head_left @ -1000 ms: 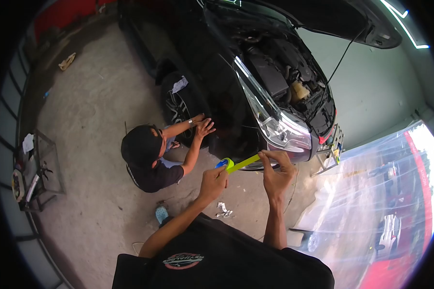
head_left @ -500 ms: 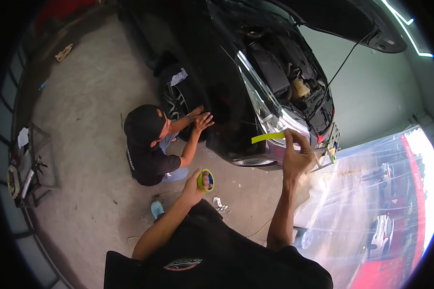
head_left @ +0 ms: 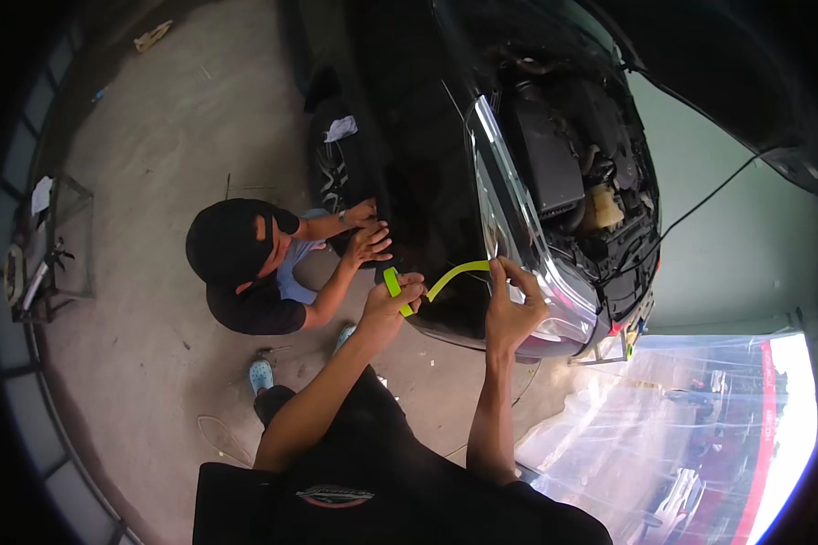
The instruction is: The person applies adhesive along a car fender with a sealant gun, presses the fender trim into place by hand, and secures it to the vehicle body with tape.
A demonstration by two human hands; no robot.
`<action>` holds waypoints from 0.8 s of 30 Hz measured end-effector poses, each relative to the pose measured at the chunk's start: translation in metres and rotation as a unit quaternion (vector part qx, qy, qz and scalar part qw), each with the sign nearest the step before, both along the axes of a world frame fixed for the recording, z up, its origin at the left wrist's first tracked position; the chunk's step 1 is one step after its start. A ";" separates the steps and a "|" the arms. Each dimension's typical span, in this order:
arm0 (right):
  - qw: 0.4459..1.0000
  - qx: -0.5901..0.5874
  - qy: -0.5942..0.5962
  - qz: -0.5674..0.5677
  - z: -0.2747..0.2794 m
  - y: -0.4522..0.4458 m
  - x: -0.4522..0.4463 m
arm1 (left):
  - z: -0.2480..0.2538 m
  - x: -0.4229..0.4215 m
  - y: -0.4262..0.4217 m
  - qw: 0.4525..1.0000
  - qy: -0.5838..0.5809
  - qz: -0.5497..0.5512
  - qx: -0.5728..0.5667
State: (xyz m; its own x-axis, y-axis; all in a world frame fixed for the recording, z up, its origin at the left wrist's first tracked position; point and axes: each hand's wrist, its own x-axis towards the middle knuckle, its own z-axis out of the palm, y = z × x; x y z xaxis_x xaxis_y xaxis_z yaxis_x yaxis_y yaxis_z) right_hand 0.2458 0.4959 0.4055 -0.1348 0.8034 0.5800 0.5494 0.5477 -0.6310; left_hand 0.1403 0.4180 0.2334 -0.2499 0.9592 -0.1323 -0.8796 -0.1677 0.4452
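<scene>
My left hand (head_left: pixel 394 306) is closed round a roll of yellow-green tape (head_left: pixel 396 289), its fingers by the lower end of a tape strip. A curved strip of the same tape (head_left: pixel 459 270) hangs between my two hands, and my right hand (head_left: pixel 514 304) pinches its right end between thumb and finger. Whether the left fingertips touch the strip cannot be made out. Both hands are in front of the black car's front corner, near the headlight (head_left: pixel 509 209).
A co-worker in a black cap (head_left: pixel 232 243) crouches at the left, hands at the fender by the front wheel (head_left: pixel 330 173). The engine bay (head_left: pixel 591 173) is open under the raised hood. A metal stand (head_left: pixel 68 241) is at far left, plastic sheeting (head_left: pixel 645 436) at lower right.
The hands have come closer together; my left hand has moved up and right, and my right hand left. The view has shifted nearer the car, and the strip now curves down to the left.
</scene>
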 end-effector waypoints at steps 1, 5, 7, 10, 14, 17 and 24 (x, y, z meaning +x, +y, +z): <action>1.000 -0.008 -0.011 0.006 -0.003 0.012 0.000 | -0.005 0.003 0.007 1.000 -0.001 0.003 -0.010; 0.998 -0.014 -0.045 0.042 -0.027 0.054 -0.012 | -0.002 -0.006 0.026 0.995 -0.093 0.030 -0.033; 0.995 -0.002 -0.079 0.064 -0.037 0.064 -0.024 | -0.003 -0.007 0.032 0.994 0.003 0.071 -0.078; 0.989 0.031 -0.114 0.092 -0.053 0.076 -0.037 | -0.023 -0.017 0.048 0.978 0.095 0.120 -0.144; 0.988 0.016 -0.118 0.101 -0.073 0.078 -0.054 | -0.049 -0.030 0.075 0.979 0.024 0.132 -0.156; 0.987 0.002 -0.131 0.096 -0.087 0.076 -0.064 | -0.057 -0.032 0.081 0.983 -0.020 0.129 -0.132; 0.988 0.000 -0.139 0.066 -0.095 0.077 -0.060 | -0.072 -0.026 0.081 0.979 -0.026 0.173 -0.104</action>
State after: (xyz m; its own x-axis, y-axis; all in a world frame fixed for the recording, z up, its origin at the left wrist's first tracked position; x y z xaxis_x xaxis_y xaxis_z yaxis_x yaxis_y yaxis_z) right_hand 0.1861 0.5728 0.3105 -0.3921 0.7685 0.5056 0.6262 0.6256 -0.4653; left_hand 0.1147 0.4989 0.1615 -0.5435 0.7690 -0.3364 -0.8079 -0.3705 0.4582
